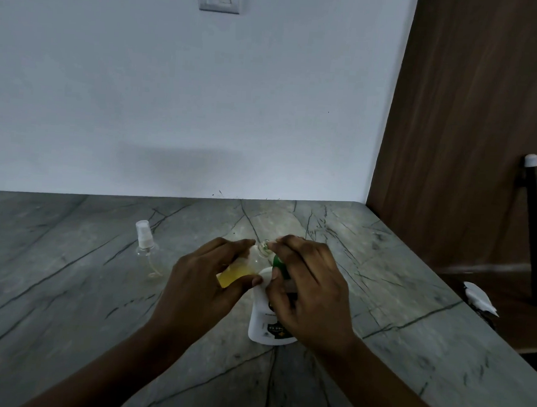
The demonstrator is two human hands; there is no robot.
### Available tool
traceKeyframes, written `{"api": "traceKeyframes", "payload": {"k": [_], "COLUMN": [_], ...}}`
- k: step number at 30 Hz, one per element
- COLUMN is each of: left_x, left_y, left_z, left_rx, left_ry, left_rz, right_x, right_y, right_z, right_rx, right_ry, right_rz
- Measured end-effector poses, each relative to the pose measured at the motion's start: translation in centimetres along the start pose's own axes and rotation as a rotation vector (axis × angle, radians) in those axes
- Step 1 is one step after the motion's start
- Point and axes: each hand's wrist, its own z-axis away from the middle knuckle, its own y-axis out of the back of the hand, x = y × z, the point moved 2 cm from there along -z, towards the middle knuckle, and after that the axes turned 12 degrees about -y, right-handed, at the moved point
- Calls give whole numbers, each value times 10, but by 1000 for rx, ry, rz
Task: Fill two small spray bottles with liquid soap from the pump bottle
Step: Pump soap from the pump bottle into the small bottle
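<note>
Head view: left hand (202,281) grips yellow-filled spray bottle (234,275); right hand (309,287) clasps pump bottle (261,325).

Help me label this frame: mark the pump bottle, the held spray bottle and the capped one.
Pump bottle (259,313): head view, white body.
Held spray bottle (233,275): head view, yellow-filled body.
Capped spray bottle (143,235): head view, white spray top.
</note>
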Motion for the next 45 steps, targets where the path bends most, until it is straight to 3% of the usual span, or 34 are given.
{"api": "traceKeyframes", "payload": {"k": [22, 45], "left_x": [4, 1], "left_y": [3, 1], "left_z": [1, -2], "left_rx": [76, 37], "left_ry": [-8, -23], "left_rz": [7, -35], "right_x": [-3, 1], "right_y": [0, 1], "right_z": [-1, -2], "right_rx": [-23, -25], "right_ry": [-35, -13], "right_rz": [-32, -14]}}
